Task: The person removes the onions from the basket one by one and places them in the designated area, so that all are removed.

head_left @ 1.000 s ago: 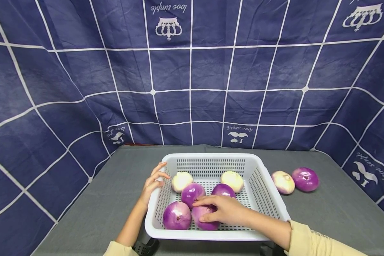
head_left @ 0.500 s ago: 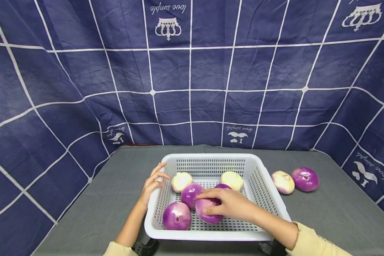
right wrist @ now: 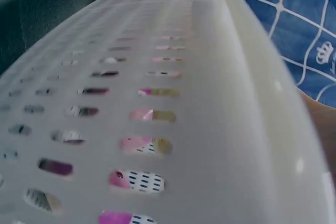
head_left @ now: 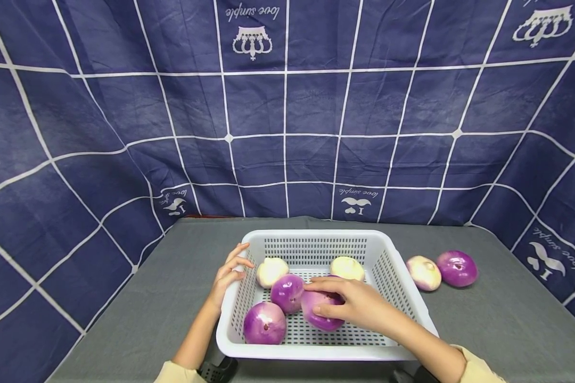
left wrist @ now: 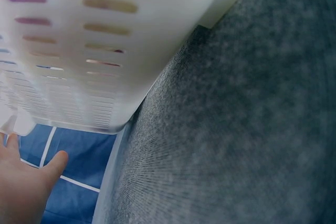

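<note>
My right hand (head_left: pixel 356 303) grips a purple-and-white turnip (head_left: pixel 313 308) from above, thumb on its near side and fingers over its top. This turnip is inside a white slotted plastic basket (head_left: pixel 316 352). My left hand (head_left: pixel 227 276) rests at the basket's left rim with fingers spread; in the left wrist view its thumb (left wrist: pixel 56 165) stands out apart from the basket wall. Two purple turnips, one in the middle (head_left: pixel 286 292) and one at the front left corner (head_left: pixel 264 323), lie beside the held one. Another purple turnip is mostly hidden behind my right hand.
Towards the back of the basket lie two pale turnips, one left (head_left: pixel 272 271) and one right (head_left: pixel 347 270). Outside, right of the basket, a cream turnip (head_left: pixel 424 273) and a purple turnip (head_left: pixel 457 268) sit on the grey cloth (head_left: pixel 498 319). A blue checked curtain (head_left: pixel 316 106) hangs behind.
My right hand has moved the gripped turnip to the right and slightly back inside the basket, away from the front left turnip. The left hand has stayed at the rim.
</note>
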The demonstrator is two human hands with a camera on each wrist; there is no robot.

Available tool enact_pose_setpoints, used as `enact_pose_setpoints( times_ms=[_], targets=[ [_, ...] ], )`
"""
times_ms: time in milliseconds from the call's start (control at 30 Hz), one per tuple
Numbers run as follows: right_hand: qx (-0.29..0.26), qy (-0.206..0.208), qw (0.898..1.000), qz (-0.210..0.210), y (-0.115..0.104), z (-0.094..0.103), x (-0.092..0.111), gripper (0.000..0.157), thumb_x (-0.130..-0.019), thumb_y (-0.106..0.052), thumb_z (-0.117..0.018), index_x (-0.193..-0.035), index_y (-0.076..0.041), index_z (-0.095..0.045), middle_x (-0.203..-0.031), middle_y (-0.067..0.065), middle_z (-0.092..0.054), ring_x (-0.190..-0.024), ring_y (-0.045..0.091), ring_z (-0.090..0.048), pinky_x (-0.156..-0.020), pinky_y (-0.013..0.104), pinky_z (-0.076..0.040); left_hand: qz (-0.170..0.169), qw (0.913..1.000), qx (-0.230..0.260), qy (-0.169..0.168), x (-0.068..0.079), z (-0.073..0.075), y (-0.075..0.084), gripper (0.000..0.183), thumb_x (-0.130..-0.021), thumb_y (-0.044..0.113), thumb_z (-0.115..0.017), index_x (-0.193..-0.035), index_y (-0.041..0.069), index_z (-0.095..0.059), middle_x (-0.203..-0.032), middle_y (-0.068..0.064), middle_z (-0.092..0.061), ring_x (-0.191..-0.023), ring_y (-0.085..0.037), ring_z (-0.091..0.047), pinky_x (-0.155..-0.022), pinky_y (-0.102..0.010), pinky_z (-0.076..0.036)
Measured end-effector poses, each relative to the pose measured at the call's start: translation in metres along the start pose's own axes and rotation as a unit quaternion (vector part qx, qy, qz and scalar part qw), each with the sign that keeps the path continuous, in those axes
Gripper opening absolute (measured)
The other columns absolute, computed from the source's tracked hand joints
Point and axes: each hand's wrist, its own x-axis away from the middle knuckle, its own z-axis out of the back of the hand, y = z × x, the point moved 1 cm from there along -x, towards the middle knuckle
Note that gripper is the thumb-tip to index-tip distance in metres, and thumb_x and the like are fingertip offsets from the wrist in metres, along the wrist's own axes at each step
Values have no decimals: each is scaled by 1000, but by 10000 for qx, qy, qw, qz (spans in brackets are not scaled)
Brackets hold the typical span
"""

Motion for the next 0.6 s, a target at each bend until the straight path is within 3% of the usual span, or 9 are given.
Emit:
enact_pose_setpoints(
  times_ms=[267,600],
  targets=[
    [97,333,9993,-163,3,0,13,40,-81,-52,-55,-118,-36,-58,-129,-4,-55,-119,24,-52,-89,49,-44,-28,10000,-9,10,0,-1,0,25,-69,-4,-37,-87,-18,-50,-138,0,-36,-140,-30,2,-108,-58,-1],
    [429,1298,9900,-355,5,2,29,38,-79,-47,-60,-116,-43,-56,-130,-13,-53,-114,19,-56,-82,45,-47,17,9999,-124,52,0,0,-1,26,-70,-4,-36,-87,-18,-50,-143,-16,-30,-141,-27,2,-109,-56,-2]
  ],
)
